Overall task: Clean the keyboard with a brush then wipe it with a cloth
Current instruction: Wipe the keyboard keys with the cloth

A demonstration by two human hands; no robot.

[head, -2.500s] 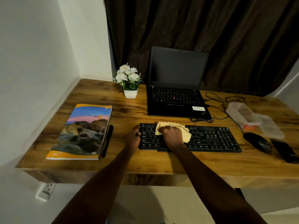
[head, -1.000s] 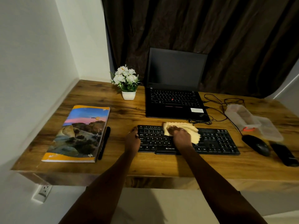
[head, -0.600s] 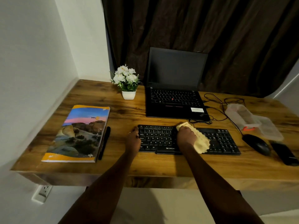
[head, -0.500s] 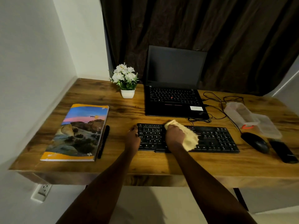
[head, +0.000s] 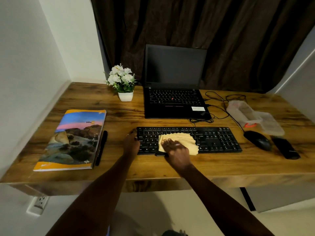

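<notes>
Yellow cloth [head: 180, 142] lies on the keyboard [head: 214, 140], left of middle, pressed flat by the right hand [head: 175, 149], fingers straight; the left hand [head: 132, 143] grips its left end on the tabletop [head: 170, 166].

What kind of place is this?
Probably a home desk nook: an open black laptop and a separate black keyboard on a wood-grain desk, backed by a dark brown curtain.

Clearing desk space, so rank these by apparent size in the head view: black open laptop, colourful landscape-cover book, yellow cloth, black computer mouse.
1. Black open laptop
2. Colourful landscape-cover book, a close second
3. Yellow cloth, partly under the right hand
4. Black computer mouse
</notes>
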